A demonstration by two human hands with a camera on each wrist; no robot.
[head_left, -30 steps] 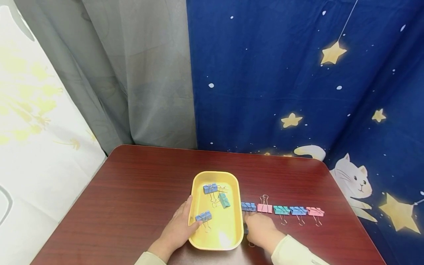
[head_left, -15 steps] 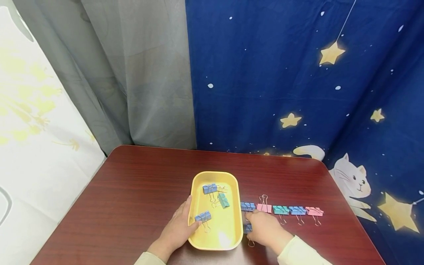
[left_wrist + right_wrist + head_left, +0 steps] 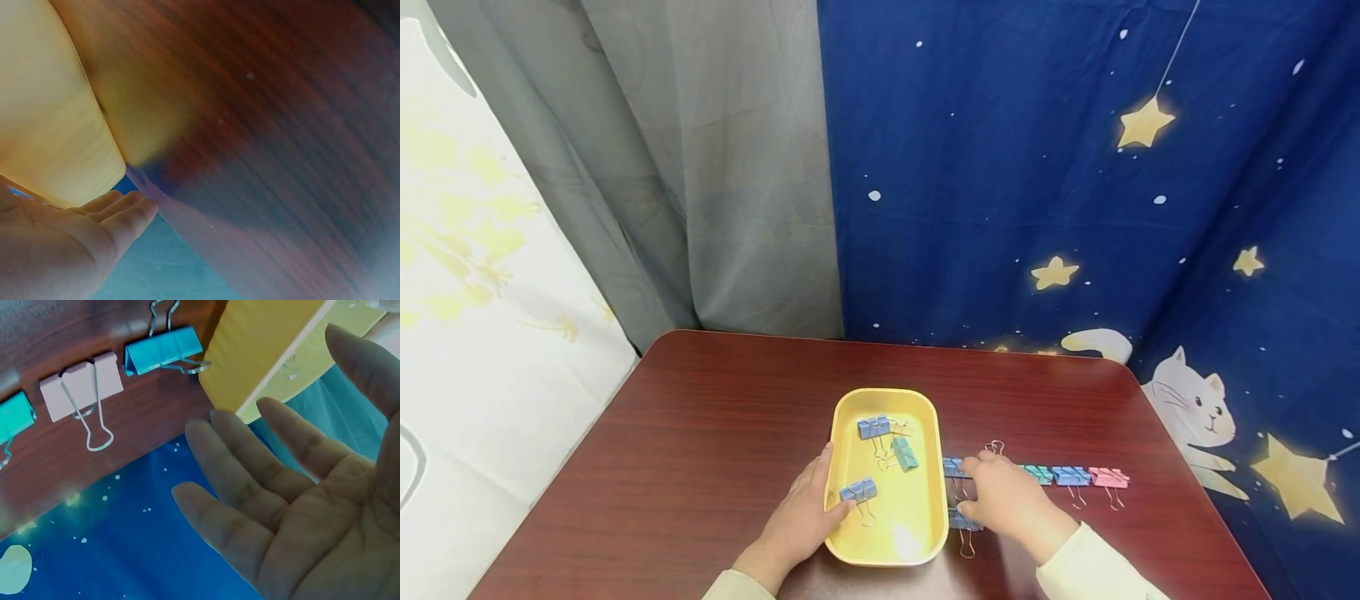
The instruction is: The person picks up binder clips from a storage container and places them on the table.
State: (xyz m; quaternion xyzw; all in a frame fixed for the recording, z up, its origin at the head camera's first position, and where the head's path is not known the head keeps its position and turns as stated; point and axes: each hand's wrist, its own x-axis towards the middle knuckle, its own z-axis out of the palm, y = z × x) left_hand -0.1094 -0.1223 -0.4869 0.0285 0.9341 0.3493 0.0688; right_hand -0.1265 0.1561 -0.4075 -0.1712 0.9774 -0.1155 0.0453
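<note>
A yellow tray stands on the table, its left rim held by my left hand, thumb over the edge and fingers along the outer wall. Inside it lie two blue binder clips, a green binder clip and a yellow one. My right hand holds nothing, its fingers spread above the binder clips right of the tray. A pink binder clip is mostly hidden under it in the head view. Just left of its thumb lies a lower blue binder clip.
The row beside the tray runs from a blue binder clip past the pink one to green, blue and pink binder clips. Curtains hang behind the brown table.
My right hand has let go of the lower blue binder clip, lifted and moved right and slightly up, now covering the row's pink clip. The left hand has stayed on the tray.
</note>
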